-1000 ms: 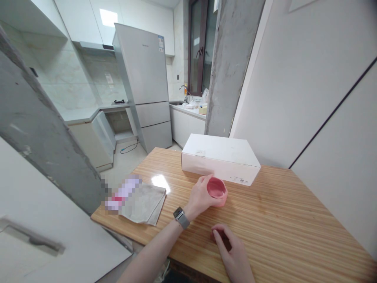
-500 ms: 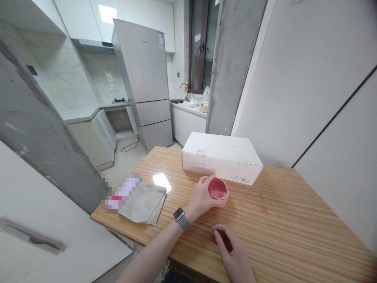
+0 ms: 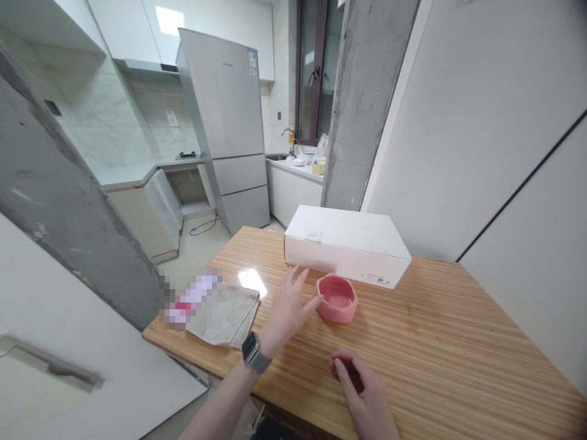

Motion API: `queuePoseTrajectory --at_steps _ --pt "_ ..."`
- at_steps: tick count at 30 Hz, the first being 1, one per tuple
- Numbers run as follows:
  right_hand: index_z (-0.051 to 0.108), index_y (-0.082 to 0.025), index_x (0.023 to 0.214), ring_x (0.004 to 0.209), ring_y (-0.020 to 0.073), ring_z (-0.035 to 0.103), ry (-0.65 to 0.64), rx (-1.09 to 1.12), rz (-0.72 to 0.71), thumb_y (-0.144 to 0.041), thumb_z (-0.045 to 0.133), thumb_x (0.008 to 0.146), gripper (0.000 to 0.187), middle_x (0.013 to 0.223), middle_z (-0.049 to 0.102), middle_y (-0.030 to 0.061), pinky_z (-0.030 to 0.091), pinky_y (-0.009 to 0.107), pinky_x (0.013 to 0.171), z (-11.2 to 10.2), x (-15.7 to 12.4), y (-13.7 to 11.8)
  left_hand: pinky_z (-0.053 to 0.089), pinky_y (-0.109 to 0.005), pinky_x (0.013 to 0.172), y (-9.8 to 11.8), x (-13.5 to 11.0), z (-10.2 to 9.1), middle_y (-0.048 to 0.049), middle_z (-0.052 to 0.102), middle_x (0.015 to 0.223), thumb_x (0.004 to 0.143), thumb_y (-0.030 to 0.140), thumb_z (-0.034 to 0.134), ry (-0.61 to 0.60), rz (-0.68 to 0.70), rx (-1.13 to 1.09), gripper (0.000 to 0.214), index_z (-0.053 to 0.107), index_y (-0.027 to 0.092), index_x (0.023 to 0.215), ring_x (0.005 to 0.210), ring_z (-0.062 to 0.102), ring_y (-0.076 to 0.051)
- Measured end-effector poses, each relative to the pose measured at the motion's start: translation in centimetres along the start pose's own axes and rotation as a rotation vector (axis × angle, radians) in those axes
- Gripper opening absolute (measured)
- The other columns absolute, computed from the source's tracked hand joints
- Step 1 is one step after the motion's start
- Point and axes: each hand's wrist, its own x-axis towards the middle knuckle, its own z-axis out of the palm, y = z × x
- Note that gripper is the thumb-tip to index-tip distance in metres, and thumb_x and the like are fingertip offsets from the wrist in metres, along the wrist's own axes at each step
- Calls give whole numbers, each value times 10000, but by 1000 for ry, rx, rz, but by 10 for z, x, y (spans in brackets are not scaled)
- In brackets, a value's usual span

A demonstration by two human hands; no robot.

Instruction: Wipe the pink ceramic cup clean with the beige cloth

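Observation:
A pink faceted bowl [image 3: 337, 311] stands upright on the wooden table in front of the white box. My left hand [image 3: 287, 305], with a watch on its wrist, is just left of the bowl. Its fingers are spread and it holds nothing; the thumb tip overlaps the bowl's left rim, and I cannot tell if it touches. My right hand [image 3: 360, 382] rests near the table's front edge, nearer to me than the bowl. Its fingers are curled in toward the thumb, and no object shows in them.
The white box [image 3: 343, 250] lies behind the bowl. A folded grey cloth [image 3: 224, 311] is at the table's left, beside a blurred-out purple item [image 3: 195, 296]. The wooden table [image 3: 458, 342] reaches toward the white wall on the right. A fridge [image 3: 224, 98] stands farther back.
My left hand has let go of the bowl and drawn back to the left, its fingers opening. The bowl now sits level on the table. My right hand has stayed put.

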Motion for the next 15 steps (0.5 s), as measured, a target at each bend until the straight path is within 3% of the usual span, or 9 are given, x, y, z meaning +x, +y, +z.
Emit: queuePoseTrajectory --at_steps 3,8,15 --pt "695 -225 900 809 230 721 11 29 32 -464 568 885 271 891 748 80 585 289 765 0 0 -2 439 -421 983 -20 -18 -26 -128 588 1163 897 362 547 20 -126 232 433 552 168 1285 1126 535 -275" --pt "706 -232 881 820 242 718 -3 47 57 -478 574 877 278 886 748 81 583 302 776 -1 1 -5 433 -412 899 -42 -57 -59 -126 588 1063 876 382 545 -80 -319 585 404 597 157 1208 1002 527 -296" --pt "707 -231 882 810 240 723 6 75 81 -467 612 859 255 886 752 76 588 300 764 -2 0 -3 425 -372 857 -44 -86 -70 -114 590 1016 894 244 478 -133 -397 704 235 629 151 1048 990 542 -275"
